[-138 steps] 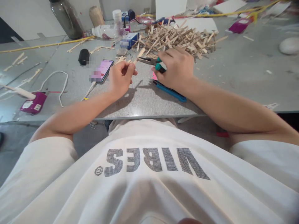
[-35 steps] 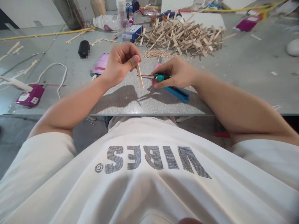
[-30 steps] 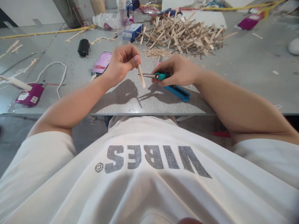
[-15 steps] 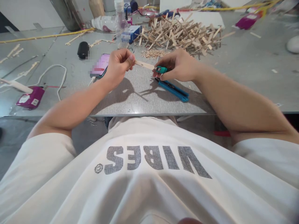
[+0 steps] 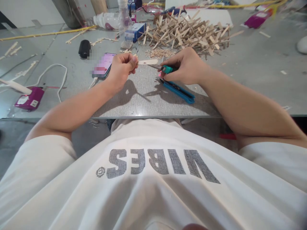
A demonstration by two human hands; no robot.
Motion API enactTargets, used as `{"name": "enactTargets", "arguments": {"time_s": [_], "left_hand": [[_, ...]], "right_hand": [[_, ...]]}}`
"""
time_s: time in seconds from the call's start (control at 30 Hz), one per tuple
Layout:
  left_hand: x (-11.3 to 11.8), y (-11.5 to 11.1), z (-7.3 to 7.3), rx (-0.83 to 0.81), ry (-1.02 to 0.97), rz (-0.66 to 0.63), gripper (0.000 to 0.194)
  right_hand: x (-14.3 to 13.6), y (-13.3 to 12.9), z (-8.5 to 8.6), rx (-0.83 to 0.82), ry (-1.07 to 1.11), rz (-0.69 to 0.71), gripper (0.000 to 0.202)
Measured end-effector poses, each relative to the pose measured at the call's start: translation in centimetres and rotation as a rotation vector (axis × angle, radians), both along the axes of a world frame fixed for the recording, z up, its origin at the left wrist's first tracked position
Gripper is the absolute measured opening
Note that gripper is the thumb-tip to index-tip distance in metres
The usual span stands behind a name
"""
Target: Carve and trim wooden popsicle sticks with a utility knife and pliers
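Observation:
My left hand (image 5: 126,65) pinches one end of a flat wooden stick (image 5: 148,62), which points right and has a small dark mark on it. My right hand (image 5: 178,66) is closed around a small green-handled cutting tool (image 5: 167,69); its metal tip (image 5: 155,66) lies close under the stick's free end, and contact cannot be made out. Below that hand a blue utility knife (image 5: 179,91) rests on the grey table (image 5: 134,107). Behind my hands is a large pile of wooden sticks (image 5: 189,33), with small wood shavings (image 5: 160,53) in front of it.
A phone (image 5: 103,65) with a white cable lies beside my left hand, near a black case (image 5: 84,48). Clear bottles (image 5: 109,21) and a blue box (image 5: 137,32) stand behind. Purple packets (image 5: 30,98) lie at the far left and back right.
The stick has turned to nearly level, and its right end has come away from my right hand. The tool's metal tip now shows beneath it.

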State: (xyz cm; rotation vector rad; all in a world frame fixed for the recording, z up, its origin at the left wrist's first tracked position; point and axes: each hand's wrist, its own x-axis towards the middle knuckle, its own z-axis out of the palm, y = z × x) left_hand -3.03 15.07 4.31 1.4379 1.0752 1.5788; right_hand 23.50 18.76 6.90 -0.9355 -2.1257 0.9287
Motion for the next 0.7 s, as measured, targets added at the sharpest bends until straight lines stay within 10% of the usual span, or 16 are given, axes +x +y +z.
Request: {"name": "enactTargets", "arguments": {"time_s": [0.3,0.7], "left_hand": [[-0.7,0.0,0.7,0.086,0.109,0.037,0.043],[0.2,-0.6,1.5,0.044,0.092,0.078,0.045]], "right_hand": [[0.0,-1.9,2.2,0.09,-0.239,-0.036,0.006],[0.1,-0.2,0.8,0.294,-0.268,-0.119,0.018]]}}
